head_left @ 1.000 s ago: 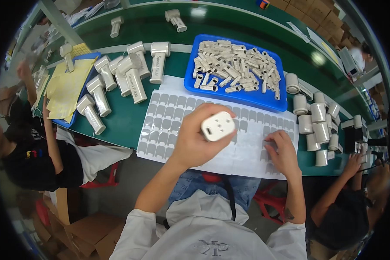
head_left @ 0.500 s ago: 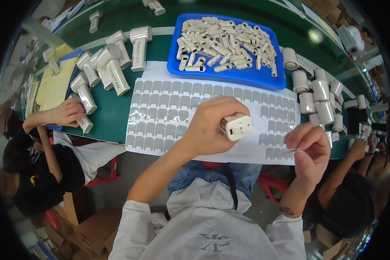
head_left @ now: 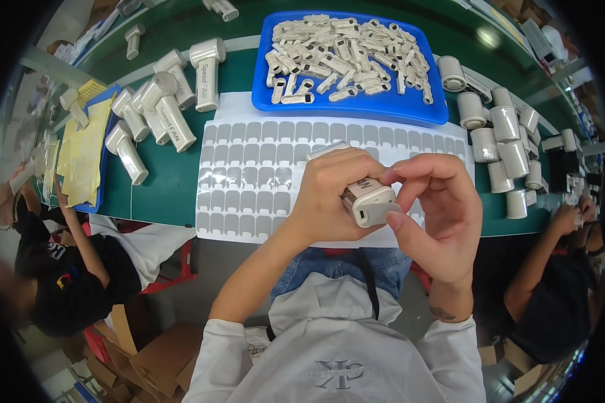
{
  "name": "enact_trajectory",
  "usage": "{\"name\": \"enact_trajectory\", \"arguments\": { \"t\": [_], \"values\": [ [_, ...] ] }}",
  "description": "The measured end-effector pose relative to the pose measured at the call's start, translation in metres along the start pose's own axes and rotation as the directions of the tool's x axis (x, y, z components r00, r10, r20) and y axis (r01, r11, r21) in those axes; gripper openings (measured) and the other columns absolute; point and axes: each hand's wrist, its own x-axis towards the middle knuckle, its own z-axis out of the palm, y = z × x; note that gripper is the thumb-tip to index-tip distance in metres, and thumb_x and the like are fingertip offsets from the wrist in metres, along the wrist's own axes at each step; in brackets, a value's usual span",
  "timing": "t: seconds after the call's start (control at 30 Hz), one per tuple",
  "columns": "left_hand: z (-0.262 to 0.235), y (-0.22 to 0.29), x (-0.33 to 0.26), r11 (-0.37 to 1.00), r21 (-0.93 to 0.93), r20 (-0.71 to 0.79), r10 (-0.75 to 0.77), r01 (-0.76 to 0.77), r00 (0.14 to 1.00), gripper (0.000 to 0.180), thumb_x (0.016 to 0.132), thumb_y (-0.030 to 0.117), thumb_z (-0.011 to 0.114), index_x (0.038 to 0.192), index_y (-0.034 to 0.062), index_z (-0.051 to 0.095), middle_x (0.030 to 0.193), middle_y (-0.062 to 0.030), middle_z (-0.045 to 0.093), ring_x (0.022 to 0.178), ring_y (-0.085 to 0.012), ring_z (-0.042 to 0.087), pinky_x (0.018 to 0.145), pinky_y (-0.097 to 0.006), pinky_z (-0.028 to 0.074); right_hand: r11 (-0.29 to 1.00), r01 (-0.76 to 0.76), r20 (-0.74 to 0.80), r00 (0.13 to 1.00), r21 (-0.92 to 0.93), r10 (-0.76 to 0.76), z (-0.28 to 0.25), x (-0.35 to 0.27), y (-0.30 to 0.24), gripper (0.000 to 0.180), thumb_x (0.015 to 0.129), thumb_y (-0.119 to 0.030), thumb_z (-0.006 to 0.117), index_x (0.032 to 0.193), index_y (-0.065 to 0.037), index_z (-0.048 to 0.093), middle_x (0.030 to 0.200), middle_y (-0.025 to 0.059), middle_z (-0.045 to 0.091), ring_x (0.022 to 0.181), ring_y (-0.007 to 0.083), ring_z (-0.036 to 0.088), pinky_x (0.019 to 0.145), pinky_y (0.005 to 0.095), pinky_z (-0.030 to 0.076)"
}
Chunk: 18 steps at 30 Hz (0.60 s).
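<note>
My left hand [head_left: 331,189] is wrapped round a white handheld fan [head_left: 361,193], its flat bottom end turned up toward me. A small dark slot shows in that end. Against it lies a thin grey sticker [head_left: 378,213], which my right hand [head_left: 444,218] pinches at the edge with thumb and fingertips. The fan's head is mostly hidden behind my left hand. Beneath both hands spreads a white sheet [head_left: 249,238] with rows of grey stickers; bare backing shows where some are gone.
Beyond the sheet stands a blue tray [head_left: 349,115] heaped with small white parts. Several white fans [head_left: 171,121] lie to the left, near a blue board with yellow paper [head_left: 84,148]. White cylinders [head_left: 511,158] are piled at the right. Co-workers sit on both sides.
My right hand has come left with the sticker to the fan's end. The fan has tilted slightly. The left co-worker's hand has withdrawn, and the fan it touched is gone from that spot.
</note>
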Motion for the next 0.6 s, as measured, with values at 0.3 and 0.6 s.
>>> {"name": "enact_trajectory", "arguments": {
  "t": [0.3, 0.6],
  "values": [
    [-0.0008, -0.0003, -0.0003, 1.0, -0.01, -0.011, -0.022, 0.022, 1.0, 0.026, 0.057, 0.009, 0.078, 0.08, 0.0076, 0.064, 0.071, -0.0078, 0.063, 0.063, -0.0271, 0.062, 0.058, -0.034, 0.047, 1.0, -0.002, 0.016, 1.0, -0.001, 0.002, -0.0002, 0.0024, 0.0012, 0.045, 0.074, 0.011, 0.065, 0.117, 0.005, 0.054, 0.105, 0.0088, 0.06, 0.079, 0.0088, 0.057, 0.088, 0.0287, 0.046],
    [-0.0027, 0.0016, 0.0034, 1.0, -0.004, 0.001, -0.014, 0.014, 1.0, 0.027, 0.057, 0.01, 0.078, 0.079, 0.0078, 0.064, 0.072, -0.0076, 0.063, 0.064, -0.0275, 0.062, 0.058, -0.034, 0.048, 1.0, -0.024, -0.009, 1.0, -0.012, 0.024, 0.0018, 0.0036, -0.0018, 0.045, 0.074, 0.011, 0.065, 0.117, 0.005, 0.054, 0.105, 0.0089, 0.06, 0.079, 0.009, 0.057, 0.085, 0.0274, 0.046]
  ]
}}
